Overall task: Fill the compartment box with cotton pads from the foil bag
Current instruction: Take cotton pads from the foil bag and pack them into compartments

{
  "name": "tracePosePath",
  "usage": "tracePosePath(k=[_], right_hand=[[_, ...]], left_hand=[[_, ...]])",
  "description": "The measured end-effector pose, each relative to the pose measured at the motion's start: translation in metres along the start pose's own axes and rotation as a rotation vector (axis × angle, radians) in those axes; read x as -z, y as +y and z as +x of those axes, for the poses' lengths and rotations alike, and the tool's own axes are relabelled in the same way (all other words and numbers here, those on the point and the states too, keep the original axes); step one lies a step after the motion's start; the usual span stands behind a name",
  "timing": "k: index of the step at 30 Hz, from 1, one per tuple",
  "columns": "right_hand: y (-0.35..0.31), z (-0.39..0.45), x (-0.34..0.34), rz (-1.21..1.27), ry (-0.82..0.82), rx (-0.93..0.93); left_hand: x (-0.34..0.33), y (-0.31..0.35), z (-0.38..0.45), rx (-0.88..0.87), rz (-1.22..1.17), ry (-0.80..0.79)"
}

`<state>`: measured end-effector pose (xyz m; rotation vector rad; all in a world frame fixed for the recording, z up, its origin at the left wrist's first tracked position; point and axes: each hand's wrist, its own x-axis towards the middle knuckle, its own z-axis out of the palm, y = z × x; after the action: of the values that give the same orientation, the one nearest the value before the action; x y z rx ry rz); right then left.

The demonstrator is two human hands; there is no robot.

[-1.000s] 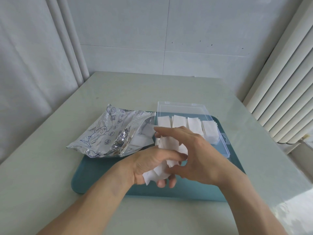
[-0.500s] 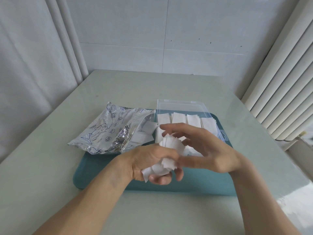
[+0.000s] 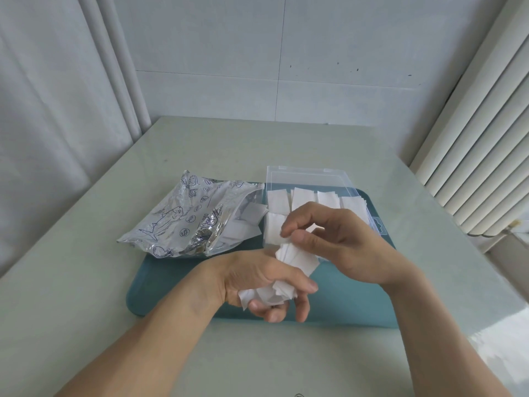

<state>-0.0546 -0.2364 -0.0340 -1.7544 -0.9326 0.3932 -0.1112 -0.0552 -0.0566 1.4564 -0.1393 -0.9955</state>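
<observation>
While gripping a loose, uneven bunch of cotton pads point(image 3: 282, 285) in the left hand point(image 3: 257, 282) over the tray point(image 3: 171, 285), risks shedding some as the right hand point(image 3: 340, 245) pinches its top. Beyond: half-filled compartment box point(image 3: 309, 179), foil bag point(image 3: 186, 216) beside it.

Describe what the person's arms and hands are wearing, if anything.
Both forearms are bare up to the frame's bottom edge: no sleeves show. The left hand and right hand wear no gloves, and no rings, watch or bracelet are visible on fingers or wrists. Nails look short and unpainted.
</observation>
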Motion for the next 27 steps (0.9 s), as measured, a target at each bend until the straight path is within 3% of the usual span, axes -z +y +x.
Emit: tracePosePath(k=[5,11,14,16,20,25,27], right_hand=[[-0.002,0.000,0.003,-0.014,0.041,-0.066],[-0.003,0.001,0.005,-0.073,0.149,-0.111],[-0.002,0.002,0.004,-0.134,0.133,-0.155],[-0.004,0.001,0.003,-0.015,0.137,-0.131],[-0.005,-0.001,0.002,-0.020,-0.021,-0.083],[-0.003,0.000,0.019,0.222,0.285,-0.022],[-0.005,-0.005,0.041,0.198,0.445,-0.061]], left_hand=[[0.001,-0.002,0.001,0.005,-0.001,-0.026],[0.002,-0.004,0.002,-0.133,-0.104,0.003],[0.003,-0.002,0.001,-0.166,-0.145,0.000],[0.004,-0.002,0.001,-0.166,-0.167,0.004],[0.002,0.000,-0.001,-0.192,-0.173,-0.014],[-0.001,0.002,-0.004,-0.211,-0.156,0.018],[-0.001,0.004,-0.003,-0.232,-0.197,0.073]])
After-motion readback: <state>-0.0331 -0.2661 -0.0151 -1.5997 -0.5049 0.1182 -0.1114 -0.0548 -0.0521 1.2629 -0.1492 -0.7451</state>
